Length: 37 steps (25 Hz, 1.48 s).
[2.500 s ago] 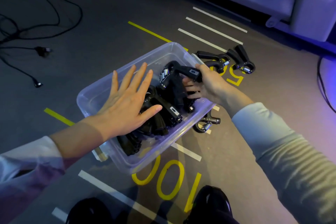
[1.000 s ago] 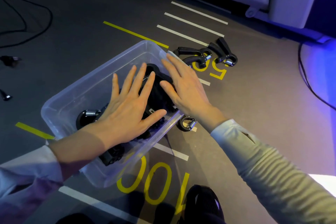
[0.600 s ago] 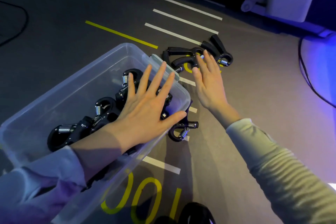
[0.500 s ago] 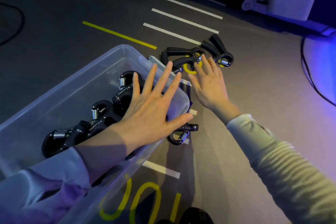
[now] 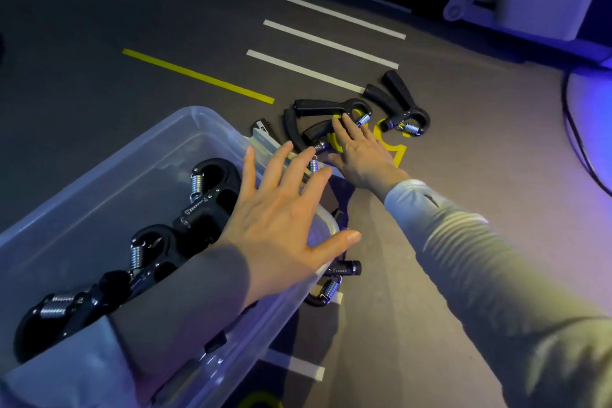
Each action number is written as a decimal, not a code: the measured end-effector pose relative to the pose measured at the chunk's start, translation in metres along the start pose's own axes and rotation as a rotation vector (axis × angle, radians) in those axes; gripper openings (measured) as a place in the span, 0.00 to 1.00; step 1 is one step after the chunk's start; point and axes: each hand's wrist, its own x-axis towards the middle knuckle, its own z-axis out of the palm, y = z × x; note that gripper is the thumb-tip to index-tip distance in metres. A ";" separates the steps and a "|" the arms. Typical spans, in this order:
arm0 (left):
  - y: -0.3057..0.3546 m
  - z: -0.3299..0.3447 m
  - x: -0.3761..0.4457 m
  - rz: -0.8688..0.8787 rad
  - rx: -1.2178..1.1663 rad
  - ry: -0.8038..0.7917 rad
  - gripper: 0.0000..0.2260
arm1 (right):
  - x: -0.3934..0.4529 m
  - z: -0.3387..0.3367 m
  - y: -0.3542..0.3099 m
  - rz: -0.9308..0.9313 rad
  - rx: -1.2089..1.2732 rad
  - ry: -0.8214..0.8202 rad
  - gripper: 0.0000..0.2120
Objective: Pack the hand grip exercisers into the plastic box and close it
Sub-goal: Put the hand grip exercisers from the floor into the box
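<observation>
A person knelt over a clear plastic box (image 5: 99, 175) on a dark floor marked with white and yellow tape lines. The left hand (image 5: 281, 225) was spread flat, fingers straight and fanned, held over the box's right rim and gripping nothing. Under that palm and forearm, several black hand grip exercisers (image 5: 205, 195) with silver springs lay piled inside the box. Just below the left thumb, outside the box wall, another exerciser (image 5: 331, 285) lay on the floor.

The right hand (image 5: 361, 152) reached out past the left fingertips, its fingers extended and lying on a curved black exerciser (image 5: 314, 132) on the floor; it had not closed around it. Touching that one, beyond the fingertips, lay a second exerciser (image 5: 331, 108). To the right of the hand, a third (image 5: 404, 109) lay apart beside yellow painted numerals (image 5: 394, 149). The box stood open, with no lid on it.
</observation>
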 end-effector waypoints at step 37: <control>-0.078 -0.060 -0.090 -0.106 0.167 0.279 0.37 | -0.158 -0.078 -0.048 -0.483 0.087 0.674 0.20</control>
